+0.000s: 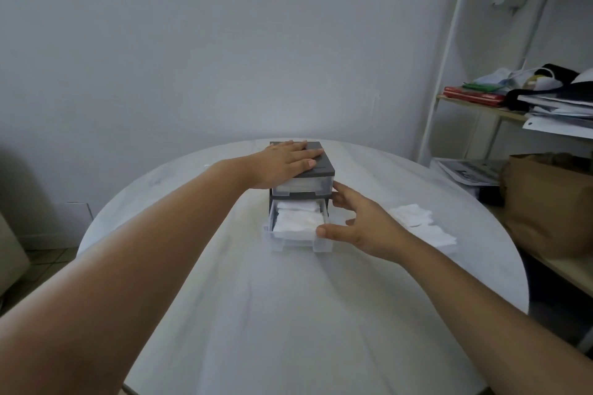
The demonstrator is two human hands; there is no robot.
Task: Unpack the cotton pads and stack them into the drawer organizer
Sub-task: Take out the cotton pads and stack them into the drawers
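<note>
1. Pads [298,218] lie in the bottom drawer [300,242], which is pulled out toward the person. They are white, soft and square, and a bit messy on top.
2. More loose pads [414,215] lie on the worktop [256,298], just to the right of the right hand [362,221]. They are spread out flat in a short row.
3. The organizer [317,167] is a small box with a gray top and see-through plastic drawers. The top drawer [305,185] is pushed in.
4. The left hand [285,160] lies flat on the gray top with straight fingers. It holds nothing. I think it keeps the box from sliding.
5. The right hand is spread open at the right side of the drawer. Its thumb [327,231] touches the front corner, and its fingers [340,199] reach the box frame. It holds nothing.
6. The drawer's long side runs from the box straight toward the person. A push on its front would slide it back in.
7. The right hand is the nearer one to the loose pads, so I think it should fetch them next.
8. The pads are light and floppy, so they may slip out of line when stacked.
</note>
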